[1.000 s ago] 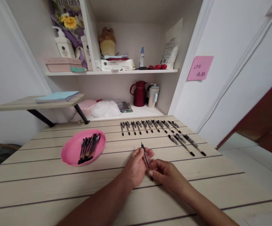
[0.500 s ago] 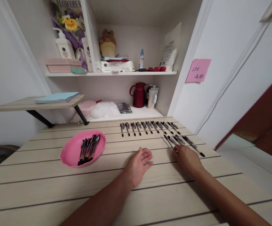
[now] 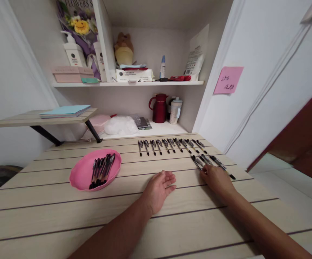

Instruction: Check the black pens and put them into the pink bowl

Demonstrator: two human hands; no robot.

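My right hand (image 3: 217,178) is closed on a slim dark pen (image 3: 195,160) at the right of the table, its fingers low over the wood and hiding one end. Just beyond the knuckles lie several more pens (image 3: 221,165) in a short front row. Behind them, a longer row of pens (image 3: 167,146) runs along the back of the table; short dark pieces that look like caps lie beside them. My left hand (image 3: 158,189) rests on the table with its fingers apart and nothing in it. To its left, a pink tray (image 3: 77,172) holds a bunch of pens (image 3: 102,171).
A small raised shelf (image 3: 23,119) with blue paper (image 3: 65,111) stands at the back left. Beyond the table's back edge, a cabinet holds a red jug (image 3: 160,108), a cup (image 3: 175,111) and a white plastic bag (image 3: 120,126). A wall (image 3: 223,118) borders the right.
My right hand has shifted slightly to the right with the pen, bringing it closer to the other pens in the front row. My left hand has stayed almost still.
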